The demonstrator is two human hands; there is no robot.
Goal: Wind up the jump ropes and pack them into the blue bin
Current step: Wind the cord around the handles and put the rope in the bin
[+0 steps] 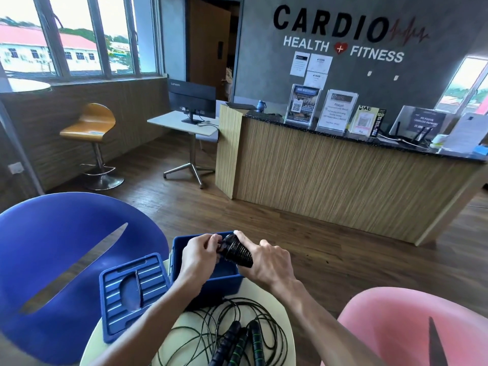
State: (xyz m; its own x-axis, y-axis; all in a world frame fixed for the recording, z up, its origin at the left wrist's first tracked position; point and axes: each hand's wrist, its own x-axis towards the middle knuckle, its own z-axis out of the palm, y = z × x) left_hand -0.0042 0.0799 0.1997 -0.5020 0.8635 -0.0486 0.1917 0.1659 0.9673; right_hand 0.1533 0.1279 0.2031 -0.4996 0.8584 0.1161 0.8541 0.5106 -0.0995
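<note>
Over the bin (208,280) we grip the wound rope (235,251) in our right hand (266,262), left hand (199,253) pinching its end; light, springy cord, best clamped across the coils.

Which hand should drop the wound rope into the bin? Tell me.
Right, probably. The right hand grips the wound rope around its body above the bin; the left hand only pinches its end, so it can let go.

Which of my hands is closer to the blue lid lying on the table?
Left. Your left hand is just right of the blue lid, gripping the wound rope. Your right hand holds the rope's other side, farther away.
</note>
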